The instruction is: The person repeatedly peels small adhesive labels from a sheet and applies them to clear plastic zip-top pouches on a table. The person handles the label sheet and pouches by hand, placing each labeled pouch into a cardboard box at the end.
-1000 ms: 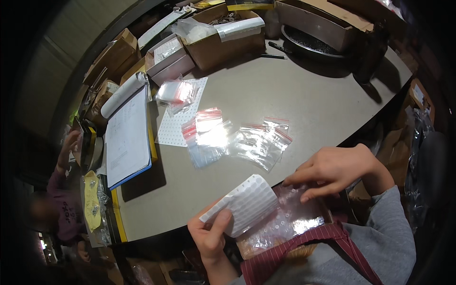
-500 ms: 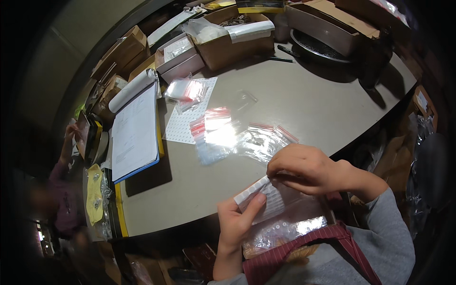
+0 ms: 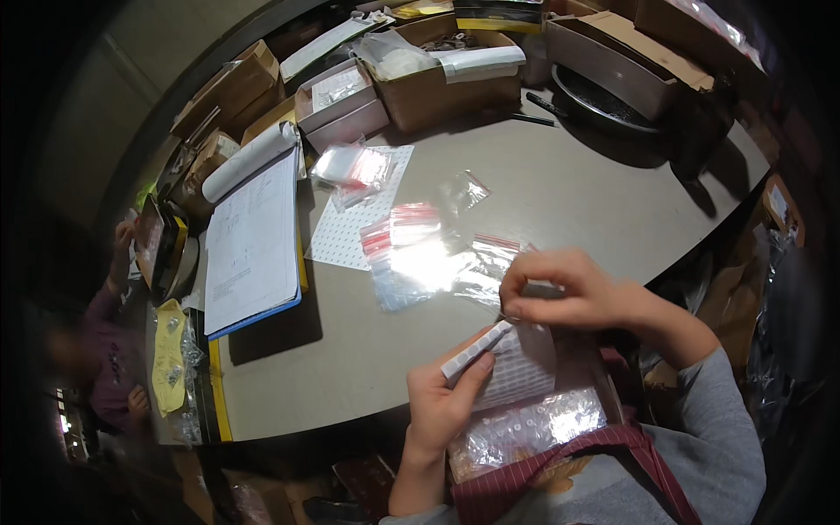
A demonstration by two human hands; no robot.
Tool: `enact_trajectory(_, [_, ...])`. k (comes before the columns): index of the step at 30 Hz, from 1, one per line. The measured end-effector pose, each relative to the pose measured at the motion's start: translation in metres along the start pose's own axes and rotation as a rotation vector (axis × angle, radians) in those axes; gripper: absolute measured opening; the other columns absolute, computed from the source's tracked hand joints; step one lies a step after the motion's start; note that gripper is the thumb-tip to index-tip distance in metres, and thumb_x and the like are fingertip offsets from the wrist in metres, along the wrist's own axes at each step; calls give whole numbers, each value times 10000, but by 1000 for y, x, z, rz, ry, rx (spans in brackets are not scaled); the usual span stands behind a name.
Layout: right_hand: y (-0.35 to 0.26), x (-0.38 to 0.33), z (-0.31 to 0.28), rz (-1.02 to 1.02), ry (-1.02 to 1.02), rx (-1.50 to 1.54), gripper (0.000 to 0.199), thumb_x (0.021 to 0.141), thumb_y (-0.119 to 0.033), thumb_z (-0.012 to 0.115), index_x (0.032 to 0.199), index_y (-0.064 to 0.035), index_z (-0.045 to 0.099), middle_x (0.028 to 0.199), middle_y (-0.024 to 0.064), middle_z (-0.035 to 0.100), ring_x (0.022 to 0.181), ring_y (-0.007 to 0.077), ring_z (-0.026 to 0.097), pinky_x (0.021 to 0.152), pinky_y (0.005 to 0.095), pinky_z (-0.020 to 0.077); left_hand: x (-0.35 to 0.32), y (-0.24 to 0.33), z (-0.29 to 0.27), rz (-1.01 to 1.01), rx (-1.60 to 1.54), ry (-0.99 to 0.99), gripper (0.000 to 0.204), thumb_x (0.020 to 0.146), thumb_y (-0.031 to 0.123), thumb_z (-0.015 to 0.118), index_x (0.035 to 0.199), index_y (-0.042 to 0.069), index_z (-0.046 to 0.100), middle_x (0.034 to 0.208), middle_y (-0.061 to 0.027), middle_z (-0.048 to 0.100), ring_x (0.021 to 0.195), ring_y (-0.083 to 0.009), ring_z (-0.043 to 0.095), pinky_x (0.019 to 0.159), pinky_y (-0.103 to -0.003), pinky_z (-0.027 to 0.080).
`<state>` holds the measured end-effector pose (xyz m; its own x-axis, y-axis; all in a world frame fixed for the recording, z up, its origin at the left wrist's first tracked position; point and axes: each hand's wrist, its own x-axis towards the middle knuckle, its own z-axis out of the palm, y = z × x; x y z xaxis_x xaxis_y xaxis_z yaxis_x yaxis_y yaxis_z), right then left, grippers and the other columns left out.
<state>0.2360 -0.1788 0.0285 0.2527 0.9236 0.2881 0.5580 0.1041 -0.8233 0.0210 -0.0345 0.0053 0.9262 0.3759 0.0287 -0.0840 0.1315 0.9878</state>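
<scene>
My left hand [image 3: 446,398] grips a sheet of small round white stickers [image 3: 518,372], its thumb lying on top and the far edge folded over. Above that folded edge, my right hand [image 3: 560,287] is closed in a pinch at the sheet's corner; whatever its fingertips hold is too small to make out. Small clear zip bags [image 3: 490,262] with red strips are fanned out just beyond my right hand. To their left lies another overlapping row of zip bags [image 3: 398,262], bright with glare. Below the sheet, a box [image 3: 534,429] of clear bags with small parts rests at my lap.
A clipboard [image 3: 254,236] with papers leans at the left. Behind the bags lie a white dotted sheet [image 3: 350,232] and a bundle of zip bags [image 3: 354,171]. Cardboard boxes [image 3: 455,92] and a black round pan [image 3: 604,101] line the back. Another person's sleeve [image 3: 114,376] shows far left.
My right hand has lifted slightly, and its pinch has tightened near the sheet's corner. More of the sticker sheet now shows. The whole view has shifted a little.
</scene>
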Motion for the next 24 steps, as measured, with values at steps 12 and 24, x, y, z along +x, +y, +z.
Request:
enact_trajectory(12, [90, 123, -8, -306, 189, -1044, 139, 864, -121, 748, 930, -49, 649, 926, 97, 659, 925, 315, 663, 803, 416, 540, 6, 6, -8, -31, -77, 37, 255, 957, -5, 681, 1193, -94, 720, 1050, -86, 753, 939, -136, 687, 823, -272, 538])
enact_trajectory(24, [98, 77, -49, -72, 233, -730, 161, 914, -108, 731, 1045, -26, 685, 1074, 133, 662, 1026, 348, 640, 877, 429, 537, 5, -3, -10, -22, -251, 88, 284, 932, 3, 710, 1196, -100, 714, 1068, -106, 754, 946, -151, 696, 840, -276, 531])
